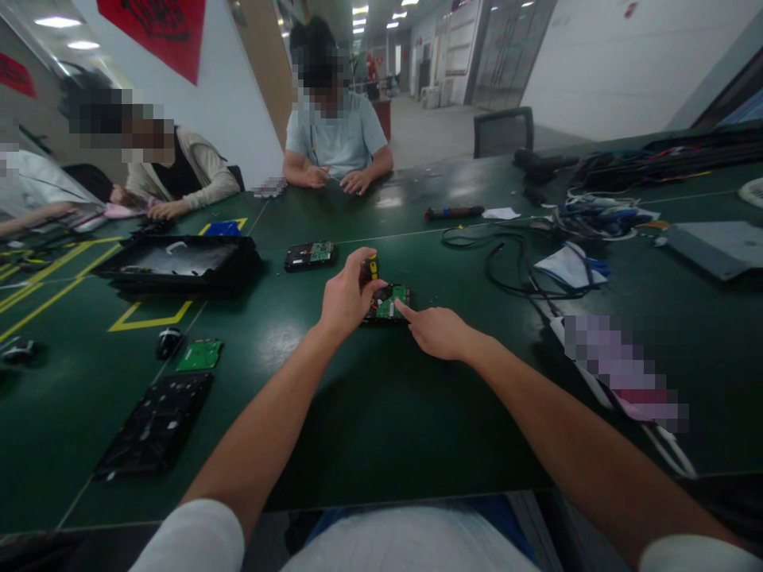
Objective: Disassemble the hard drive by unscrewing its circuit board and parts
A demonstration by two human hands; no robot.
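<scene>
In front of me on the green table lies a hard drive (390, 305) with a green circuit board and dark casing. My left hand (349, 295) is closed on a yellow and black screwdriver (373, 268), held upright over the drive's left part. The screwdriver's tip is too small to make out. From the right, my right hand (438, 327) reaches in with its index finger stretched onto the board; the other fingers are curled, and whether they hold anything is hidden. Another drive (309, 255) with a green board rests beyond my left hand.
At the left are a black tray (179, 258), a loose green board (200, 355), a mouse (169, 342) and a black panel (156, 425). Cables (596, 218), a cloth (569, 266) and a blurred pink object (620, 365) lie right. Several people sit across the table (369, 445).
</scene>
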